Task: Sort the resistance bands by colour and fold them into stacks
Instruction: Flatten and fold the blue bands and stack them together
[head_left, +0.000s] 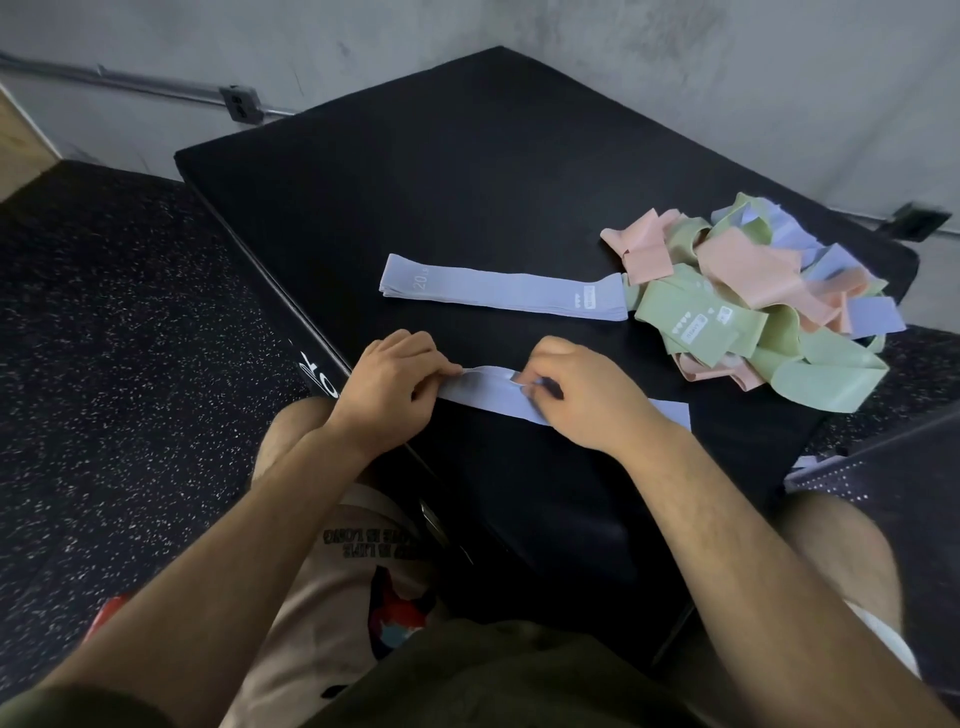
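Bands in blue, green and pink lie on a black mat (467, 182). At the mat's near edge one blue band (491, 399) lies flat and crosswise, both hands on it. The left hand (395, 384) has its fingers curled and pinches the band's left part between thumb and fingertips. The right hand (587, 395) is curled too, pinching the band near its middle, and a small raised fold stands between the two hands. The band's right end shows past the right wrist, flat on the mat.

Farther in, toward the mat's middle, a stack (498, 291) of blue bands lies flat and straight. "20" is printed near its left end and a white label sits near its right end. That right end touches a loose pile (753, 301) at the mat's right side, where green, pink and blue bands are tangled together; some green ones show white labels. Part of the pile hangs over the mat's right edge.

Speckled dark floor (104, 338) lies left of the mat.
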